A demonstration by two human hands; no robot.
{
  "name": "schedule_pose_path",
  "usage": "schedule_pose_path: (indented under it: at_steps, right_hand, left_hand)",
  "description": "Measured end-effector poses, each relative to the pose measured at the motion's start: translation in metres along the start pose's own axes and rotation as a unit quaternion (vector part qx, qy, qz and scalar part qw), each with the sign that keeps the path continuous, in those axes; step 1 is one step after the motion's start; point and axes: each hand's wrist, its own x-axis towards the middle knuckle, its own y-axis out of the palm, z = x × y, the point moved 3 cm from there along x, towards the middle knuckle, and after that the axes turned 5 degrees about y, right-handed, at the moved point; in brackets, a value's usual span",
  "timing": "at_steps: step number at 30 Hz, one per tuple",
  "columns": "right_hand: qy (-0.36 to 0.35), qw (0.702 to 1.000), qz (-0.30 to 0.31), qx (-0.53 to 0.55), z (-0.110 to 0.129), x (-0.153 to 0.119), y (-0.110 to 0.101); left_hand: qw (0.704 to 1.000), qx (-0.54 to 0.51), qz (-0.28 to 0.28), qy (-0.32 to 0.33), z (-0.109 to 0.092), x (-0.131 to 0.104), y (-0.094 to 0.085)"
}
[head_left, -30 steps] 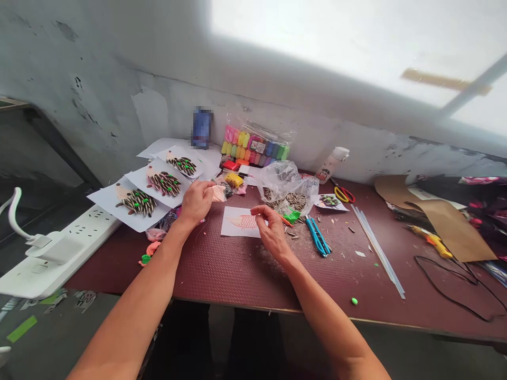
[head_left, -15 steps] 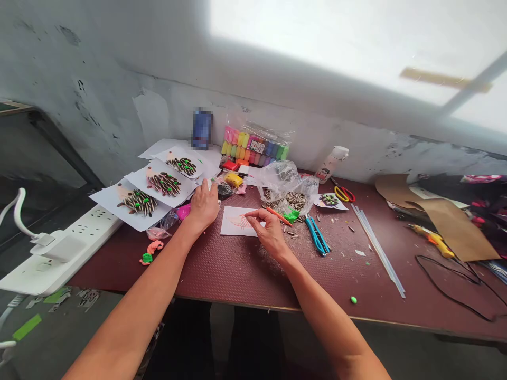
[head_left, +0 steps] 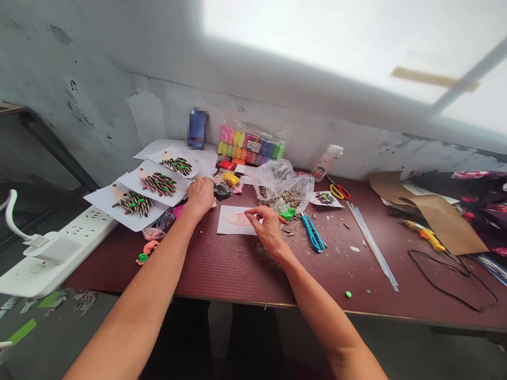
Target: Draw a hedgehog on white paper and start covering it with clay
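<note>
A small white card [head_left: 229, 226] with an orange line drawing lies on the dark red table. Over its right side is my right hand [head_left: 266, 226], thumb and fingertips pinched together; whatever is between them is too small to make out. My left hand [head_left: 200, 196] reaches beyond the card to the left, beside a black clay packet [head_left: 222, 190] and the stacked papers; its fingertips are partly hidden. An orange pen [head_left: 282, 219] lies behind my right hand, close to green clay [head_left: 288, 213]. Seeds [head_left: 291, 198] sit in a clear plastic bag [head_left: 279, 174].
Papers with seed hedgehogs [head_left: 134, 202] lie left, above a white power strip [head_left: 85, 232]. Colored clay packs [head_left: 251, 149] stand by the wall. Rightward are a blue cutter [head_left: 312, 232], scissors [head_left: 339, 190], a white bottle [head_left: 327, 162], clear sticks [head_left: 372, 245] and a yellow glue gun [head_left: 430, 237].
The whole view has shifted slightly, moving most things a little left in the picture. My left hand has changed its pose slightly near the papers; my right hand stays pinched over the card.
</note>
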Motion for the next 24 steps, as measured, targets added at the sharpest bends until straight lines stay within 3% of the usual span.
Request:
schedule_pose_path:
  at_steps: [10,15,17,19,21,24]
  right_hand:
    - [-0.005,0.999,0.032,-0.012,-0.004,-0.002,0.004]
    - [-0.006,0.998,0.060,-0.012,-0.003,-0.004,0.009]
    - [-0.015,0.996,0.087,-0.015,0.001,-0.007,0.011]
    - [-0.029,0.993,0.113,-0.012,0.006,-0.010,0.014]
    - [-0.044,0.990,0.136,-0.012,0.011,-0.013,0.016]
    - [-0.072,0.985,0.158,-0.016,0.016,-0.015,0.017]
  left_hand:
    - [0.995,-0.057,-0.085,-0.004,-0.013,-0.001,-0.026]
    - [0.970,-0.215,-0.110,0.008,-0.011,-0.001,-0.029]
    - [0.932,-0.354,-0.069,0.035,-0.013,-0.006,-0.022]
    - [0.853,-0.516,0.008,0.079,-0.020,-0.015,-0.013]
    - [0.786,-0.606,0.081,0.087,-0.026,-0.023,-0.005]
    - [0.745,-0.652,0.125,0.068,-0.029,-0.028,0.005]
